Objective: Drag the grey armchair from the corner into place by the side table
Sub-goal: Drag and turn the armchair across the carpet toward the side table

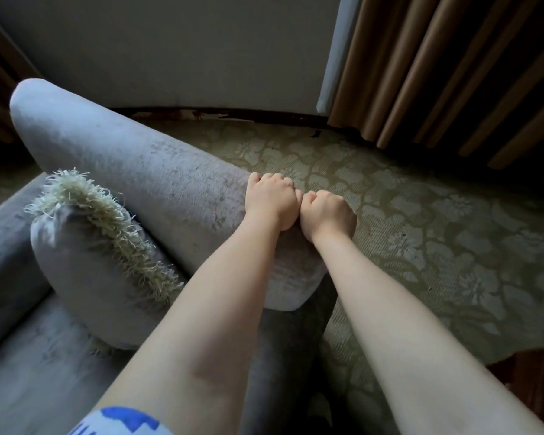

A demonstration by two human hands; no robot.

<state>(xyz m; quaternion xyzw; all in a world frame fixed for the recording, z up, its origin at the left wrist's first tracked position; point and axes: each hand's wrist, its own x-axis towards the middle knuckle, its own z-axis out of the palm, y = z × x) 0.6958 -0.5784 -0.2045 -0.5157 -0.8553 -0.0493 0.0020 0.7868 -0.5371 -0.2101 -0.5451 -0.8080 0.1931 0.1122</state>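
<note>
The grey armchair [145, 171] fills the left half of the head view, its padded back edge running from upper left toward the centre. My left hand [269, 199] and my right hand [328, 215] sit side by side on the near end of that back edge, fingers curled over its far side, gripping it. A grey cushion with a pale shaggy fringe [88, 246] leans on the seat against the back. No side table can be identified for sure.
Patterned green carpet [421, 230] spreads to the right and behind the chair. A pale wall with a dark skirting [201, 58] stands behind, brown pleated curtains [453, 73] at upper right. A dark red-brown wooden corner [528, 381] shows at lower right.
</note>
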